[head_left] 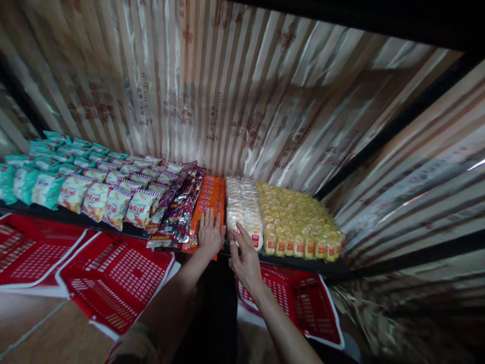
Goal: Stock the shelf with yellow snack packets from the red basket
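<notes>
My left hand [210,231] lies flat with fingers stretched out on the orange snack packets [212,194], which are laid out on the shelf. To its right, my right hand [244,255] reaches the front of the white packaged snacks [244,202]. Its fingers are apart and touch or nearly touch the front packs; I see nothing held in it. Dark purple shiny packets [181,215] lie in a leaning pile left of the orange ones. Right of the white packs, small yellow packaged snacks [299,222] stand in tight rows.
White-and-tan bags [117,205] and teal bags [47,189] fill the shelf's left side. Red plastic baskets [125,268] sit below its front edge, another red basket [303,303] at right. Striped plastic sheeting [189,86] hangs behind, with a dark frame bar [379,134] at right.
</notes>
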A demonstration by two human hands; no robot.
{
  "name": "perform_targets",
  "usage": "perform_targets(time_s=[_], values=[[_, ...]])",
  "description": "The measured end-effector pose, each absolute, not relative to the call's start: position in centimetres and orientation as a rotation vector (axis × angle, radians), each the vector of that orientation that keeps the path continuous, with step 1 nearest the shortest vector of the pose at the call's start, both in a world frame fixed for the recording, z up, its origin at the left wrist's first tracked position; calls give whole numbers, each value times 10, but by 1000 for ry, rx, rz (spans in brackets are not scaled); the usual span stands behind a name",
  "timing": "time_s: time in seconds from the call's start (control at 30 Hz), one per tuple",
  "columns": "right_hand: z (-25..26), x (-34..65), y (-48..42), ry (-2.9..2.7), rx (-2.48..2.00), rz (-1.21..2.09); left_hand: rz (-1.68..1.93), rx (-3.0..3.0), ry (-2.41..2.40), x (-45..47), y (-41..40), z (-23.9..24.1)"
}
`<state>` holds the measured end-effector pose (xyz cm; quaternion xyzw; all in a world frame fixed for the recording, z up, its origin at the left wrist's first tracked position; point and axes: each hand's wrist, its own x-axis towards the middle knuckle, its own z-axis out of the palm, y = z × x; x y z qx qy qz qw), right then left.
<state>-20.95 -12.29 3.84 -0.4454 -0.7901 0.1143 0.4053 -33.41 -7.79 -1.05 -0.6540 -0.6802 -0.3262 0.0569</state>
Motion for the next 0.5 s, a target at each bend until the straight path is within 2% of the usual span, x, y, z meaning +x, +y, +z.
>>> perform_targets(time_s=[0.23,0.5], values=[[28,-160,-156,-1899,-1195,291,-1107,-2007,-1959,-307,-133,-9],[-12,-142,-227,-1749,-1317,370,-1093,-2148,-1979,-305,-237,-25]])
